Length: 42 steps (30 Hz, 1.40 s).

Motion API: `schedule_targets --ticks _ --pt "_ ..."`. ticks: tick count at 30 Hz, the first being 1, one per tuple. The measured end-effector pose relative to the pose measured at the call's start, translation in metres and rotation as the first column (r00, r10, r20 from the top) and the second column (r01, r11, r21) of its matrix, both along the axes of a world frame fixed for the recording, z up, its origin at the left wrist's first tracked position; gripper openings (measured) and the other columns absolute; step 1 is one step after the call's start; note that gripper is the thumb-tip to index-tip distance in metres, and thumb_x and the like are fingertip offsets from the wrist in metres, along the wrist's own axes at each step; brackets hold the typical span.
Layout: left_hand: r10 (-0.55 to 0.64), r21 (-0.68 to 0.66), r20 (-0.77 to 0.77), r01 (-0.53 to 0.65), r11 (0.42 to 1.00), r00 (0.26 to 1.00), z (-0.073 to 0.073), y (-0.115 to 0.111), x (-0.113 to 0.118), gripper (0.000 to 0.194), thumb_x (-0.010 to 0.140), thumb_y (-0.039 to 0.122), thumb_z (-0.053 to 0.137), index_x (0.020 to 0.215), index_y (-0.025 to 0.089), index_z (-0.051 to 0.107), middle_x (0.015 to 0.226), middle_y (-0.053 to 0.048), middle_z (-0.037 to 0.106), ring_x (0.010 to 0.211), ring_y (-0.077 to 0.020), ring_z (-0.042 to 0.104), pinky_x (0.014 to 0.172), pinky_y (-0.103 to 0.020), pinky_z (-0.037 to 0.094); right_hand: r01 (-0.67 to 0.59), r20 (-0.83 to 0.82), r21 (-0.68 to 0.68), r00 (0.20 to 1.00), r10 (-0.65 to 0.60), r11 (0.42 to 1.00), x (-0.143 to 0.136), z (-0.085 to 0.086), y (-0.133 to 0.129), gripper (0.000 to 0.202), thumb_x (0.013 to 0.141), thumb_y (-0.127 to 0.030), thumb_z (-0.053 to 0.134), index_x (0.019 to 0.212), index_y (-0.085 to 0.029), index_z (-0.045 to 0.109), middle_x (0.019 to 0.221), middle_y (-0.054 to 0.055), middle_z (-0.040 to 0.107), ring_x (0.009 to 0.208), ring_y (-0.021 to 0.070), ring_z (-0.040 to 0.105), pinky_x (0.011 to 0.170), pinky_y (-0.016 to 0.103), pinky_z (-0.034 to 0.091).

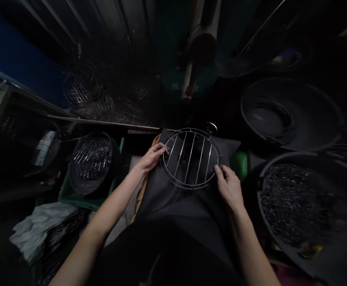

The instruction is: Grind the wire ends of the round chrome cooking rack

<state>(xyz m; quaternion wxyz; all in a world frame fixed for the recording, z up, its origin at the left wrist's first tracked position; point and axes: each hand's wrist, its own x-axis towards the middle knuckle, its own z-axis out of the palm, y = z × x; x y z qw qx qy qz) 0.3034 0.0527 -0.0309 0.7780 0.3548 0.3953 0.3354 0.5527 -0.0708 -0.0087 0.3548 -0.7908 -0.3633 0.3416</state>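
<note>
"Bare forearms (110, 214) reach up from the lower edge of the frame. What do they lead to?"

"To a round wire rack (190, 158) at the centre, with slanting bars inside its rim."

"How is it gripped?"

"By both edges. The left hand (153, 156) pinches the rim at the rack's upper left, thumb and fingers closed on it; the right hand (229, 186) pinches at its lower right. The wire rack lies between them, over dark cloth (164, 198)."

"Why hold it so?"

"Probably to balance it and leave the bars unobstructed."

"And further out?"

"Just above centre, a pale rod-like machine part (188, 77) points down. At left, a green crate (79, 203) bears a round container (111, 145) of shiny wirework. At lower right, a large dark tub (261, 198) holds small metal pieces, perhaps set there to be within arm's reach"
</note>
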Motion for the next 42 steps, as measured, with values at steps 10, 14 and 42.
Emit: schedule_targets --ticks 10,14,42 --pt "0.040 0.114 -0.190 -0.018 0.993 0.981 -0.007 -0.001 0.006 0.060 0.080 0.068 0.052 0.098 0.013 0.068 0.074 -0.003 0.062 0.066 -0.0097 0.057 0.069 -0.023 0.045 0.356 -0.868 0.013 0.467 -0.166 0.935 0.027 0.022 0.010 0.039 0.062 -0.042 0.076 0.057 -0.022 0.044 0.065 -0.003 0.053 0.066 0.0126 0.055 0.065 0.026 0.050" --pt "0.016 0.111 -0.209 0.007 0.994 0.978 -0.006 -0.001 0.006 0.057 0.084 0.064 0.049 0.097 0.011 0.065 0.075 -0.004 0.063 0.066 -0.0105 0.059 0.070 -0.025 0.046 0.244 -0.714 -0.014 0.677 -0.180 0.970 0.023 0.015 0.003 0.039 0.058 -0.049 0.081 0.066 -0.021 0.055 0.064 -0.004 0.052 0.056 0.0090 0.048 0.051 0.020 0.042" --pt "0.123 0.158 -0.324 -0.074 0.985 0.938 0.015 -0.002 0.001 0.045 0.070 0.036 0.076 0.109 0.015 0.070 0.076 -0.003 0.072 0.073 -0.0145 0.065 0.077 -0.028 0.048 0.021 0.031 -0.015 0.999 -0.020 1.000 0.006 0.013 0.016 0.046 0.076 -0.065 0.055 0.073 -0.018 0.059 0.063 0.000 0.052 0.061 0.0144 0.045 0.056 0.026 0.035"
